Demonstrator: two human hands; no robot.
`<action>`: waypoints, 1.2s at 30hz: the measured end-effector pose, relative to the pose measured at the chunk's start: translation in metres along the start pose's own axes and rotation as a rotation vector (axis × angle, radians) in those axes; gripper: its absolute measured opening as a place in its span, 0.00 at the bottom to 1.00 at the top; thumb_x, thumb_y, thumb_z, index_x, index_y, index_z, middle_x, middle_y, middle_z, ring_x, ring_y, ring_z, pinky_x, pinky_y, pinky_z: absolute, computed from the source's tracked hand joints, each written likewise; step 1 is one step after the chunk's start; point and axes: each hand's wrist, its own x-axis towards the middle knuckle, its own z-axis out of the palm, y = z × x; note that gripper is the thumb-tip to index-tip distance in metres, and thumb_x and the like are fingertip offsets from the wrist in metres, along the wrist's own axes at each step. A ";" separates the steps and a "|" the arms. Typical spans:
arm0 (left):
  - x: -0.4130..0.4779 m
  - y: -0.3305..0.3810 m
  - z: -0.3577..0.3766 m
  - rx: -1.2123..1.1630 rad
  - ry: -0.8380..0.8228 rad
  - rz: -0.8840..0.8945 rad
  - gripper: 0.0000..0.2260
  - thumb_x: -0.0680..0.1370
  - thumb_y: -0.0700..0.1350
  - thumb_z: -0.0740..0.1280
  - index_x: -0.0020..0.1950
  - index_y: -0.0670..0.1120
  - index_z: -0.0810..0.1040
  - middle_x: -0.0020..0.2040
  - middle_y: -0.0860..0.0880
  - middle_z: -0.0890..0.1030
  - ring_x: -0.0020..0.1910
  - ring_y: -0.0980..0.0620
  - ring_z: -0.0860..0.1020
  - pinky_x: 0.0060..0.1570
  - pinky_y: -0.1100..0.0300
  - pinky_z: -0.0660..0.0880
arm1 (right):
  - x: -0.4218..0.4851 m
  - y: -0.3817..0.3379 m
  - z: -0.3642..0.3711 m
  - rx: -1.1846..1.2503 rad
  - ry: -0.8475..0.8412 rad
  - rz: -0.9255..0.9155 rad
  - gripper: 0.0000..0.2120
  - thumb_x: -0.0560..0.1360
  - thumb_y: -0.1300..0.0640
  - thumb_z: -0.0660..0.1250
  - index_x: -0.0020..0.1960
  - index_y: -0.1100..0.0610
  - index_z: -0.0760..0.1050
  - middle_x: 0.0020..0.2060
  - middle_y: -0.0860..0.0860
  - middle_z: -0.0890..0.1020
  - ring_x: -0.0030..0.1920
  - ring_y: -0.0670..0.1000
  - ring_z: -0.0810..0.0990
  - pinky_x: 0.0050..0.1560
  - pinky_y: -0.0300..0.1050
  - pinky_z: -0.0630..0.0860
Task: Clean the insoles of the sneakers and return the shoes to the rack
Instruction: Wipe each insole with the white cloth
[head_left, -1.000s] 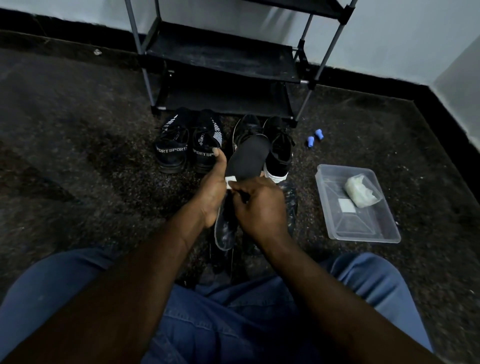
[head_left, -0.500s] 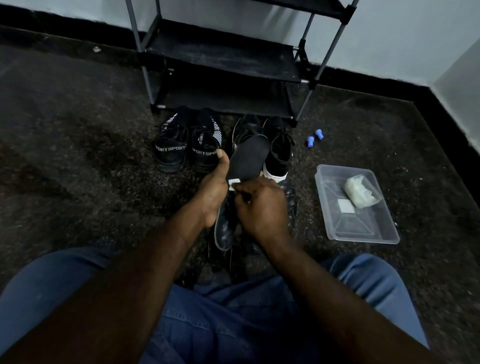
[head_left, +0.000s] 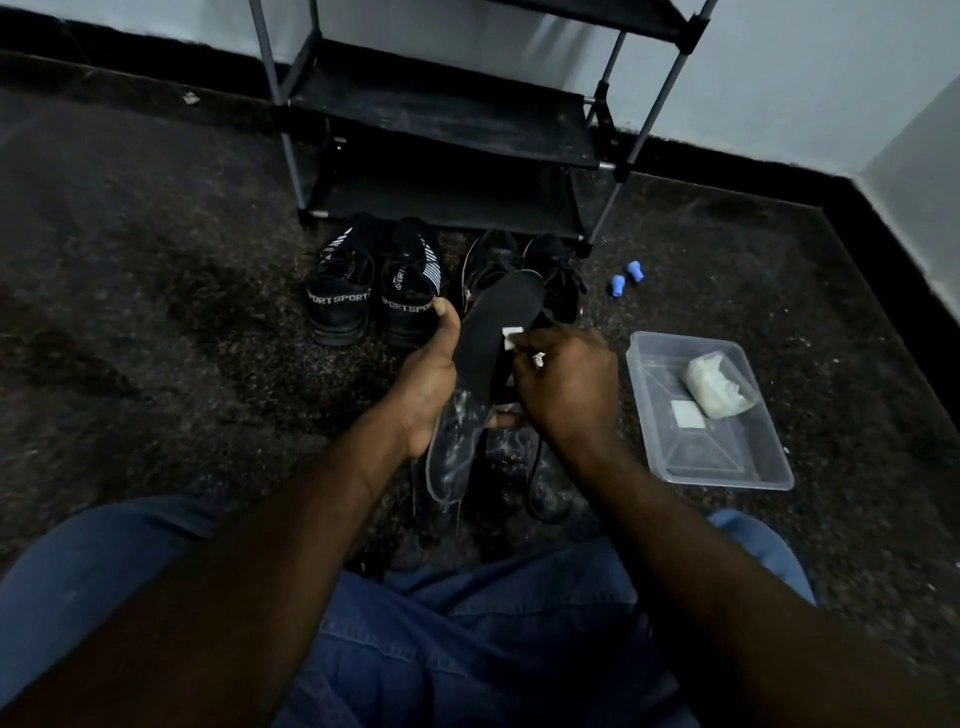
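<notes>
My left hand (head_left: 426, 384) held the insole (head_left: 498, 322); my right hand (head_left: 566, 384) pinched a small white wipe (head_left: 511, 335) against it.

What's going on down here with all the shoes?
A person sitting on the floor is cleaning a black insole. The left hand grips it while the right hand pinches a small white pad against it. Two pairs of sneakers stand on the floor before the rack, not yet shelved.

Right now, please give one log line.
left hand: holds insole | right hand: pinches white pad against insole | sneakers: on floor
</notes>
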 end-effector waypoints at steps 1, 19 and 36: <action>-0.002 0.001 0.001 -0.051 -0.070 -0.011 0.44 0.72 0.79 0.56 0.76 0.48 0.73 0.72 0.40 0.76 0.70 0.37 0.75 0.63 0.35 0.75 | 0.003 0.000 -0.001 0.006 -0.005 0.010 0.15 0.74 0.48 0.63 0.55 0.46 0.85 0.48 0.48 0.86 0.52 0.55 0.80 0.53 0.55 0.77; 0.007 0.006 -0.009 -0.116 0.005 0.041 0.44 0.78 0.75 0.44 0.60 0.42 0.85 0.64 0.39 0.82 0.61 0.43 0.82 0.58 0.51 0.79 | -0.035 -0.030 0.017 0.134 -0.112 -0.213 0.13 0.73 0.51 0.65 0.50 0.48 0.87 0.43 0.48 0.84 0.47 0.56 0.78 0.49 0.53 0.76; -0.001 0.002 -0.003 -0.024 0.045 -0.025 0.39 0.79 0.72 0.53 0.67 0.40 0.80 0.63 0.39 0.82 0.63 0.44 0.82 0.64 0.51 0.77 | -0.028 -0.050 0.019 0.369 -0.008 0.068 0.12 0.72 0.54 0.68 0.51 0.47 0.87 0.47 0.48 0.88 0.49 0.52 0.84 0.53 0.48 0.79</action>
